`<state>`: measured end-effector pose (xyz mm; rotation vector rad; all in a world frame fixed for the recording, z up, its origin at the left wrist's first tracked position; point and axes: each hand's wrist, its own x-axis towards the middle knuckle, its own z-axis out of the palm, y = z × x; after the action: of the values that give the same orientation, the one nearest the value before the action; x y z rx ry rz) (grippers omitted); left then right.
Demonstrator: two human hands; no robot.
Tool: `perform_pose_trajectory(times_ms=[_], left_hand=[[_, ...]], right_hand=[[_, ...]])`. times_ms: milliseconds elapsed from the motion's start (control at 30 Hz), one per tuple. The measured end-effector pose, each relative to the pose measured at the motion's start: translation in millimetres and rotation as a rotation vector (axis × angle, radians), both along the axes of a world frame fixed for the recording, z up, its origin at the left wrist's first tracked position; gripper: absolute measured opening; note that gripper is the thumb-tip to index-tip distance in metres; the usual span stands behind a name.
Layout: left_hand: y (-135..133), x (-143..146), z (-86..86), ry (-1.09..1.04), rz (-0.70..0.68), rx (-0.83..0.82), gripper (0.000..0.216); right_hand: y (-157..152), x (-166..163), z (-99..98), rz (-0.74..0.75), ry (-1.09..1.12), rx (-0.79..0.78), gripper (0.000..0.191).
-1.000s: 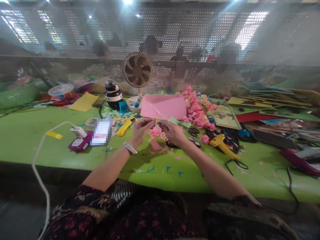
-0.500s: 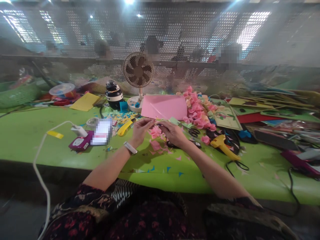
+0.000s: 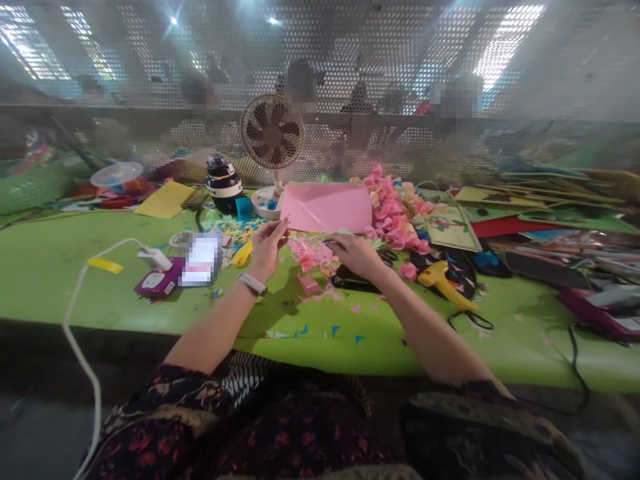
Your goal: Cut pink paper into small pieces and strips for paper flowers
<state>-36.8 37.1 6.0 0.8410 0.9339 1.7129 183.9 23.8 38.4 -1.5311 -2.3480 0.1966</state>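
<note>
My left hand (image 3: 269, 248), with a pale band at the wrist, is raised beside the pink scraps. Its thumb and fingertips are pinched together, and whatever is between them is too small to make out. Over the right side of the small pink paper pieces (image 3: 305, 252) is my right hand (image 3: 357, 256), fingers stretched forward and slightly apart, with nothing visible in them. Between my forearms lies a pink folded paper piece (image 3: 309, 285). A pink sheet (image 3: 330, 207) stands tilted just behind, beside a heap of pink paper flowers (image 3: 393, 217).
A yellow glue gun (image 3: 447, 287) lies right of my right hand, near black scissors (image 3: 387, 257). To the left are a yellow-handled tool (image 3: 243, 253), a phone (image 3: 201, 260) and a purple socket block (image 3: 160, 280). A fan (image 3: 273, 133) and black bottle (image 3: 223, 187) stand behind.
My hands were close together over the pink scraps with light paper near the fingers; now they are apart. The left has moved left and up, the right slightly right. The view has shifted a little.
</note>
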Motion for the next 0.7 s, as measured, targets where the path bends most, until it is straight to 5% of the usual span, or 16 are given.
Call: perform_pose_trajectory(times_ms=[300, 500, 700], left_hand=[[-10, 5, -5.8, 0.332, -0.229, 0.070, 0.046], [-12, 7, -10.6, 0.501, -0.314, 0.162, 0.046], [-11, 7, -15.2, 0.617, -0.337, 0.306, 0.039]], right_hand=[[19, 28, -0.3, -0.194, -0.223, -0.115, 0.030], [8, 12, 0.6, 0.058, 0.147, 0.118, 0.035], [-5, -2, -2.7, 0.179, 0.169, 0.128, 0.037]])
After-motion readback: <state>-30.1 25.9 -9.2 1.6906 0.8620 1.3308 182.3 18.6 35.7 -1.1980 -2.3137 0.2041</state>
